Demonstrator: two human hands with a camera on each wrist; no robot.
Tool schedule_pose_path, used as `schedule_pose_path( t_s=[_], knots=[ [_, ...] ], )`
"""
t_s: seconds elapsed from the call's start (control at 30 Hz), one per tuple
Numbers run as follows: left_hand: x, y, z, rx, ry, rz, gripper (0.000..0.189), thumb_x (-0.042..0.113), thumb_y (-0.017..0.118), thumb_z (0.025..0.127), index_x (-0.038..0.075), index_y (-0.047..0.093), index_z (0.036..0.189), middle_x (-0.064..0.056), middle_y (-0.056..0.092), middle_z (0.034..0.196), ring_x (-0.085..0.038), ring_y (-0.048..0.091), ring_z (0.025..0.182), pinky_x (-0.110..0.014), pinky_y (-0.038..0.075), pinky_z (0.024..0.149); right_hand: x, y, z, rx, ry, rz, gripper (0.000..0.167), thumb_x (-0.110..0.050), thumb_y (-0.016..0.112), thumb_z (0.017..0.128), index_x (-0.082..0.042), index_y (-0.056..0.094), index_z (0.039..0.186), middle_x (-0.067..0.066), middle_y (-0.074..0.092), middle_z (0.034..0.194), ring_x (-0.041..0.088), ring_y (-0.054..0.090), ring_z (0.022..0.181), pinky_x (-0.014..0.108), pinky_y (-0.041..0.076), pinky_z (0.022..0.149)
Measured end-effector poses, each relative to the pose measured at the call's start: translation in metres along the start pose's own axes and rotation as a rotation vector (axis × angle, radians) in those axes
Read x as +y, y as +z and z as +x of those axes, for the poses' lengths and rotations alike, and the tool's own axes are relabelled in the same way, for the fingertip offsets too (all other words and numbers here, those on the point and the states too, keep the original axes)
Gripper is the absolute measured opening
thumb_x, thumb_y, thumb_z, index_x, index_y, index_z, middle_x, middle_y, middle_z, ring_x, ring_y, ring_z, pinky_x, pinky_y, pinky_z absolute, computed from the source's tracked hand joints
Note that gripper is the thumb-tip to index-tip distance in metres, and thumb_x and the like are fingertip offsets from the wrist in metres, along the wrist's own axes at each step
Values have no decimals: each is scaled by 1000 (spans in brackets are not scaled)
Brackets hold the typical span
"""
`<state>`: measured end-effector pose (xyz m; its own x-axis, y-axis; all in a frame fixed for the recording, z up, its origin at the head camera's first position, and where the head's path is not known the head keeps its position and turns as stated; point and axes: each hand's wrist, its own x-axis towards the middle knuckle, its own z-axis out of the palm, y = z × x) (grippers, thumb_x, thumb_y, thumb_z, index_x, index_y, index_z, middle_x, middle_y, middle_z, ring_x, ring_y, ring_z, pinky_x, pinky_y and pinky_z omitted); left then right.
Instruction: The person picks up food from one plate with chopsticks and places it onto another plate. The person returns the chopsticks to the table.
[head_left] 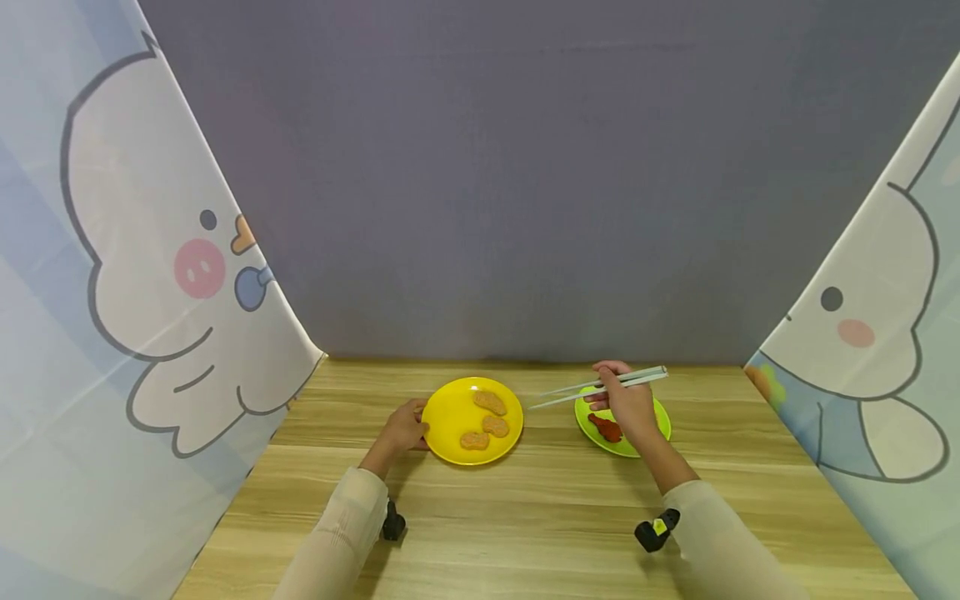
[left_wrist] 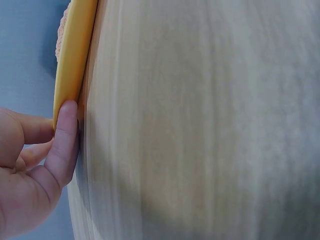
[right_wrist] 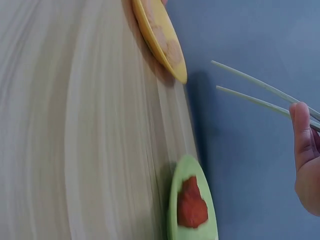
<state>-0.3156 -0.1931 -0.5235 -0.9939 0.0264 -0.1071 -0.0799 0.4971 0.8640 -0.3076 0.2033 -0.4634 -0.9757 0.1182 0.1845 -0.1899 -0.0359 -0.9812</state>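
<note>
Currently, left hand (head_left: 405, 427) pinches the rim of the yellow plate (head_left: 447, 408) at nine o'clock, plate on the wooden table (head_left: 517, 517). Right hand (head_left: 632, 408) grips a pair of chopsticks (head_left: 654, 377) — tips apart, nothing between them — and hangs over the green plate (head_left: 663, 423), where a red drumstick (head_left: 606, 428) lies toward nine, its long axis running from ten to four. Key relation: sticks reach out from the right hand toward nine o'clock, tips just off the yellow plate's three-o'clock edge. Three tan pieces sit on that plate: the long piece (head_left: 490, 403) near one, axis from ten to four; a smaller piece (head_left: 495, 426) near four; the third piece (head_left: 474, 440) near six. From the tips, the long piece lies toward nine — tips closer to it than the left hand's fingers, though the right hand itself is well apart.
</note>
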Motion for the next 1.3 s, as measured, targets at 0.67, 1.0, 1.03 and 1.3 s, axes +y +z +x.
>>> schedule_pose_path(
  t_s=[0.67,1.0,1.03,1.3],
  knots=[
    [4,0,-3,0,0,-22,51,-12,53,94,-4,48,144,-27,63,107,-22,71,71,-35,65,60,-2,-74,5,116,23,-26,15,-21,54,106,-20,68,100,-3,67,78,11,74,61,26,62,55],
    [1,0,3,10,-15,-15,51,-10,54,96,-1,49,146,-26,63,111,-23,71,76,-37,65,63,2,-100,5,169,-19,-20,21,-15,54,105,-23,69,94,-6,66,72,9,72,57,24,61,52],
    [0,1,3,12,-13,-12,51,-10,54,96,-1,49,145,-26,63,110,-23,71,75,-37,65,63,2,-102,4,176,-19,-18,21,-15,54,105,-24,70,93,-6,66,71,9,72,56,24,60,51],
    [0,1,1,14,-20,-6,51,-10,54,95,-1,49,145,-27,64,112,-23,70,76,-37,65,62,1,-119,1,233,-20,25,25,-11,54,104,-23,71,90,-6,64,70,12,71,54,25,60,50]
  ],
)
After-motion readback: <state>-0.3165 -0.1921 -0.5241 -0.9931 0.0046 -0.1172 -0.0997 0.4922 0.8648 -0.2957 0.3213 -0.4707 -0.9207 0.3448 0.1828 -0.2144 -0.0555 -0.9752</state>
